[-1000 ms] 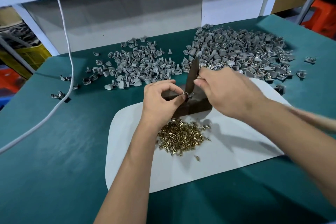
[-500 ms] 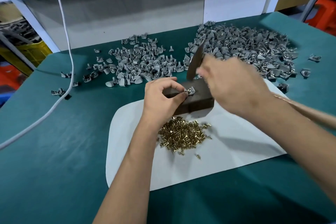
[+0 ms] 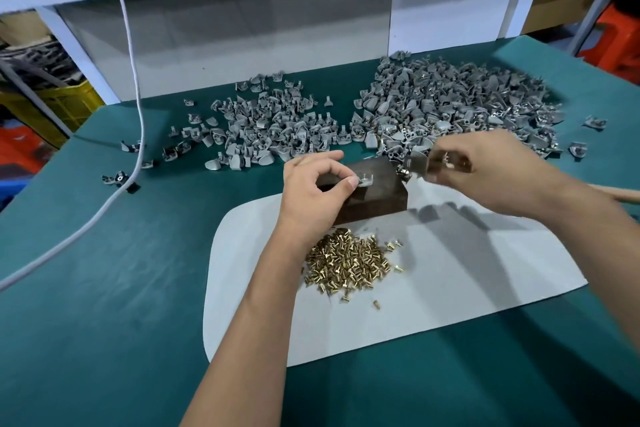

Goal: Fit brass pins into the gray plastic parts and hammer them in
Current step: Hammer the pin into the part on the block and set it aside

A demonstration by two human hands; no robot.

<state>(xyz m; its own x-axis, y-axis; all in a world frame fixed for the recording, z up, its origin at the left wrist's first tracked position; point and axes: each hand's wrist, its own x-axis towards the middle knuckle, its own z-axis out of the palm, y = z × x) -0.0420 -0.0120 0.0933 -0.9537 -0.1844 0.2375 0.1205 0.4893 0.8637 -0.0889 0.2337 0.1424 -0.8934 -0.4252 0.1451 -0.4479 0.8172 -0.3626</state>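
A small gray plastic part (image 3: 365, 180) sits on top of a dark block (image 3: 377, 199). My left hand (image 3: 311, 191) pinches it there between thumb and forefinger. To the right of the block, my right hand (image 3: 491, 173) grips a hammer (image 3: 417, 166). Its metal head is motion-blurred and lies just off the block's right edge. The wooden handle sticks out past my wrist on the right. A heap of brass pins (image 3: 349, 262) lies on the white mat (image 3: 450, 288) in front of the block.
Two heaps of gray parts spread across the green table behind the block, a smaller left heap (image 3: 277, 125) and a larger right heap (image 3: 450, 104). A white cable (image 3: 135, 80) hangs down at the left. A yellow crate (image 3: 69, 104) stands beyond the table's left edge.
The hammer head stood upright over the part on the block; it has since swung away to the right and down. My left hand stays on the part.
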